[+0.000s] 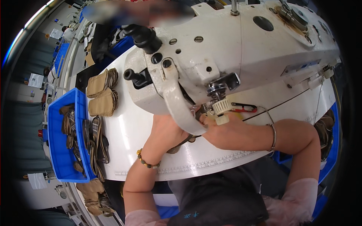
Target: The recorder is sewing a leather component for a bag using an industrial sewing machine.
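A white sewing machine (188, 64) stands over the table, and both hands meet beneath its head at the needle area. My left hand (170, 130) reaches in from the left, its fingers hidden behind the curved white lever. Close against it, my right hand (226, 132) has bent fingers closed at a brown fabric piece (184, 142). Most of that fabric is covered by the hands and the lever; a strip shows below them. Just beyond my right hand lies a small red and black tool (244, 107), perhaps thread snips.
Two stacks of tan fabric pieces (102, 102) lie on the white tabletop (124, 147) at left. Brown straps (98, 141) hang beside a blue bin (68, 171) holding more pieces. Another blue bin (331, 165) with brown pieces stands at right. A printed ruler runs along the table's near edge.
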Action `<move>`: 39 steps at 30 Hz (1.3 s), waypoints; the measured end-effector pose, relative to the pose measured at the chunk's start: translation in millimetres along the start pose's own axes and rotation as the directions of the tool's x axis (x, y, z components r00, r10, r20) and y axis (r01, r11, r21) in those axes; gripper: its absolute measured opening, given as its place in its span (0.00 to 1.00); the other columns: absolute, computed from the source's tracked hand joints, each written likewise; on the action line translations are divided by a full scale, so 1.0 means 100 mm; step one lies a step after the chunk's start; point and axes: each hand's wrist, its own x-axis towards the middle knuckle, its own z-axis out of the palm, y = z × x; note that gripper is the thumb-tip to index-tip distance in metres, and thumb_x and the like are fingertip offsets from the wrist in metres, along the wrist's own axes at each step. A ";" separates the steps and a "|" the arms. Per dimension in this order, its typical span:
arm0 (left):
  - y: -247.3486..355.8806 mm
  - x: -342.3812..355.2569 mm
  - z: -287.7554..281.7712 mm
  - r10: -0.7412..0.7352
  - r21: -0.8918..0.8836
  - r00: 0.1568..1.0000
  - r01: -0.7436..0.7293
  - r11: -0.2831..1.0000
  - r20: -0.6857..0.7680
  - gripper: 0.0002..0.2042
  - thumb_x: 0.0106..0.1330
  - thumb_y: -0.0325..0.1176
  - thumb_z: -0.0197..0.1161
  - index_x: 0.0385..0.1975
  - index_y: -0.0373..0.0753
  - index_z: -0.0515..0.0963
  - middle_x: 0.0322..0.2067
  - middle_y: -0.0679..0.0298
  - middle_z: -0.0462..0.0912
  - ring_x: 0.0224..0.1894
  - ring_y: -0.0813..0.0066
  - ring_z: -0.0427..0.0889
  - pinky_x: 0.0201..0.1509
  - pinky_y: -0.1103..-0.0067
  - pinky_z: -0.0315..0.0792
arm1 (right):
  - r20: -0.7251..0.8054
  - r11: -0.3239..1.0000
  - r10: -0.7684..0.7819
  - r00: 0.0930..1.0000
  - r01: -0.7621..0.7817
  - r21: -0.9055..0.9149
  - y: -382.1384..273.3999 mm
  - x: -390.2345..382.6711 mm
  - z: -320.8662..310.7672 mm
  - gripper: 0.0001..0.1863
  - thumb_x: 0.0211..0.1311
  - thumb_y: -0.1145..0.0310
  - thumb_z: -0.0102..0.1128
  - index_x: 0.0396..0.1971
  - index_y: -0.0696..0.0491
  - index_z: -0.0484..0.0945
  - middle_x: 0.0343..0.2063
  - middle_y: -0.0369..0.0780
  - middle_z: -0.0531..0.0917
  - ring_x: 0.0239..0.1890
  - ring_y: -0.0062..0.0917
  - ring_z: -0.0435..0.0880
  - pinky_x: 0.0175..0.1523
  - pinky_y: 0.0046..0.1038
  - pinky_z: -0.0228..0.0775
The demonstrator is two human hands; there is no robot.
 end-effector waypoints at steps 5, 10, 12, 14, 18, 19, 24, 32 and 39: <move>-0.03 -0.05 0.00 -0.004 -0.017 1.000 0.004 1.000 -0.027 0.04 0.51 0.25 0.66 0.27 0.38 0.80 0.24 0.59 0.81 0.28 0.56 0.81 0.29 0.67 0.74 | 0.256 0.999 0.010 0.967 0.001 -0.044 -0.03 -0.02 -0.08 0.11 0.51 0.70 0.59 0.35 0.55 0.83 0.40 0.45 0.82 0.39 0.29 0.84 0.29 0.29 0.79; -0.11 -0.10 0.04 -0.078 -0.020 0.994 0.080 0.997 0.072 0.06 0.51 0.26 0.67 0.30 0.39 0.83 0.26 0.60 0.82 0.27 0.58 0.82 0.31 0.68 0.73 | 0.167 0.998 0.060 0.984 -0.056 -0.030 -0.06 -0.03 -0.02 0.10 0.50 0.70 0.59 0.33 0.54 0.82 0.39 0.45 0.81 0.36 0.29 0.84 0.29 0.29 0.79; -0.09 -0.09 0.05 -0.058 -0.029 0.997 0.060 0.998 0.048 0.07 0.52 0.26 0.66 0.31 0.39 0.83 0.27 0.60 0.83 0.28 0.58 0.82 0.31 0.68 0.73 | 0.178 0.997 0.079 0.981 -0.075 -0.033 -0.06 -0.02 0.00 0.09 0.50 0.71 0.59 0.33 0.54 0.82 0.39 0.45 0.81 0.36 0.29 0.84 0.29 0.29 0.79; -0.06 -0.08 0.04 -0.038 -0.038 0.999 0.039 0.999 0.023 0.08 0.52 0.26 0.66 0.32 0.40 0.84 0.27 0.61 0.83 0.28 0.58 0.82 0.32 0.69 0.74 | -0.032 1.000 0.006 0.999 -0.006 -0.007 -0.02 -0.01 0.06 0.08 0.48 0.72 0.61 0.30 0.56 0.75 0.10 0.35 0.74 0.11 0.26 0.78 0.16 0.30 0.66; -0.01 -0.08 0.00 -0.075 0.016 0.993 0.074 0.997 0.086 0.10 0.53 0.27 0.66 0.35 0.41 0.85 0.28 0.61 0.84 0.29 0.58 0.82 0.32 0.68 0.74 | -0.028 1.000 -0.013 1.000 0.013 0.012 -0.02 -0.01 0.03 0.08 0.48 0.71 0.61 0.30 0.56 0.75 0.10 0.35 0.74 0.12 0.25 0.79 0.16 0.29 0.66; -0.01 -0.06 0.00 -0.072 0.035 0.993 0.069 0.997 0.092 0.10 0.53 0.27 0.66 0.35 0.41 0.85 0.28 0.61 0.84 0.29 0.58 0.82 0.32 0.68 0.74 | -0.043 1.000 -0.009 0.999 0.010 0.012 -0.02 0.00 0.01 0.08 0.48 0.71 0.61 0.30 0.56 0.75 0.10 0.35 0.74 0.12 0.25 0.79 0.16 0.29 0.66; -0.01 -0.02 0.02 -0.026 0.036 0.999 0.025 0.999 0.032 0.09 0.53 0.27 0.66 0.34 0.40 0.85 0.28 0.60 0.83 0.28 0.58 0.82 0.31 0.69 0.73 | 0.086 0.995 0.049 0.995 -0.041 -0.088 -0.06 -0.04 0.02 0.08 0.47 0.69 0.61 0.28 0.54 0.82 0.37 0.44 0.81 0.33 0.29 0.84 0.29 0.29 0.79; -0.03 -0.03 0.06 -0.046 0.000 0.999 0.046 0.999 -0.028 0.06 0.54 0.27 0.67 0.32 0.39 0.84 0.23 0.60 0.81 0.26 0.58 0.81 0.30 0.69 0.72 | 0.082 0.992 0.014 0.997 -0.004 -0.124 -0.01 -0.04 0.05 0.08 0.50 0.72 0.60 0.31 0.55 0.73 0.42 0.47 0.81 0.31 0.28 0.83 0.26 0.26 0.76; 0.01 -0.02 -0.01 -0.088 0.002 0.994 0.088 0.996 0.058 0.06 0.55 0.27 0.67 0.33 0.40 0.85 0.28 0.59 0.84 0.28 0.58 0.82 0.31 0.70 0.74 | 0.213 0.996 0.081 0.974 -0.071 -0.057 -0.01 -0.01 0.00 0.11 0.52 0.71 0.60 0.35 0.57 0.76 0.41 0.44 0.81 0.32 0.29 0.83 0.27 0.28 0.76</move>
